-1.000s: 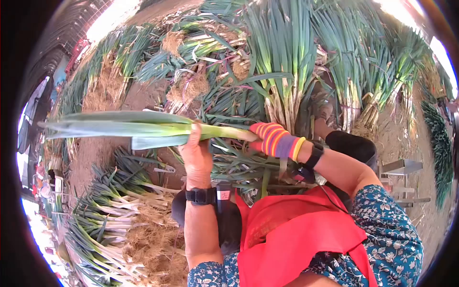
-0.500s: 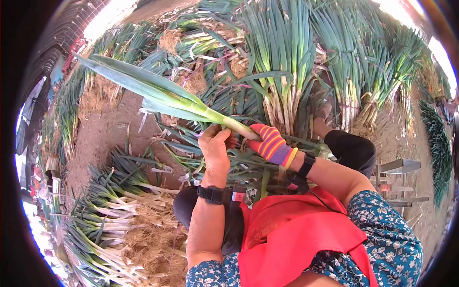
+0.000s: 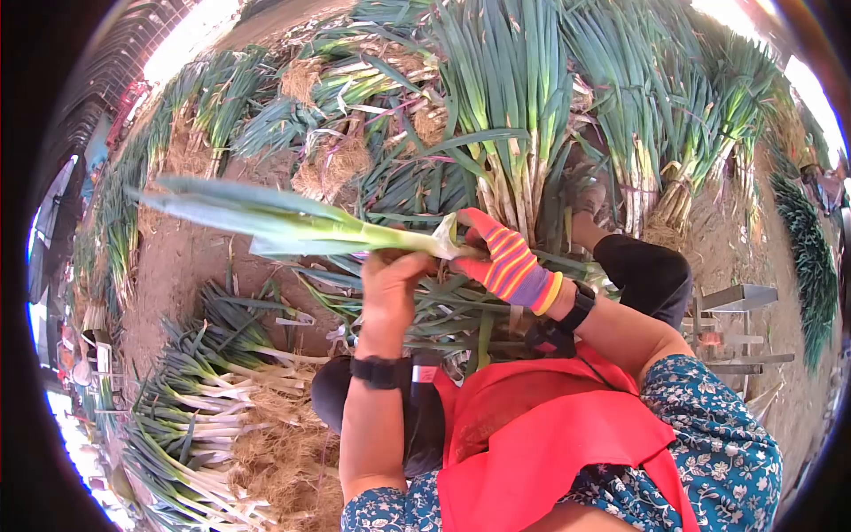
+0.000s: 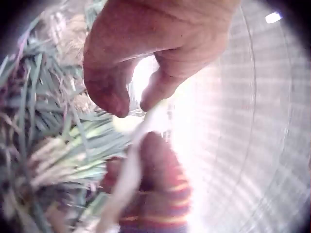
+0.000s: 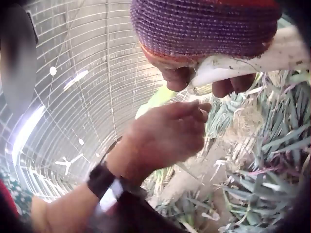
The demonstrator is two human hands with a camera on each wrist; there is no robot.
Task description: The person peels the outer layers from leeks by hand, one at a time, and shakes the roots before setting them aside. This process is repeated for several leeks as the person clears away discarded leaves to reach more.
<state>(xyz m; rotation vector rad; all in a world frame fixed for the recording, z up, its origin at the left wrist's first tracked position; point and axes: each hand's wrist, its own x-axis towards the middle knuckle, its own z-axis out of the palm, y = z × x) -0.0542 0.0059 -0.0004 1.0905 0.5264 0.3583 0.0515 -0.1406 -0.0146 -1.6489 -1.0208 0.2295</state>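
A long green leek [image 3: 310, 226] lies across the front of the body, leaves to the left. My bare left hand [image 3: 390, 293] holds its pale stem with thumb and fingers from below. My right hand [image 3: 514, 266], in a striped glove with bare fingertips, pinches a loosened whitish layer [image 3: 446, 238] at the stem's right end. In the left wrist view a blurred pale strip [image 4: 127, 179] runs between the left hand [image 4: 155, 43] and the glove [image 4: 160, 194]. The right wrist view has the glove [image 5: 204, 31] over the white stem [image 5: 233, 65], beside the left hand [image 5: 165, 138].
Leeks with roots [image 3: 213, 417] lie piled at the lower left. Upright leek bundles [image 3: 510, 106] stand ahead, with more [image 3: 643, 133] to their right. Loose leaves [image 3: 443, 310] cover the ground below the hands. A metal stand [image 3: 740, 299] is at the right.
The leek's leafy end has swung up, then back down toward level. A whitish layer now stands away from the stem at the gloved hand, where the stem looked smooth before.
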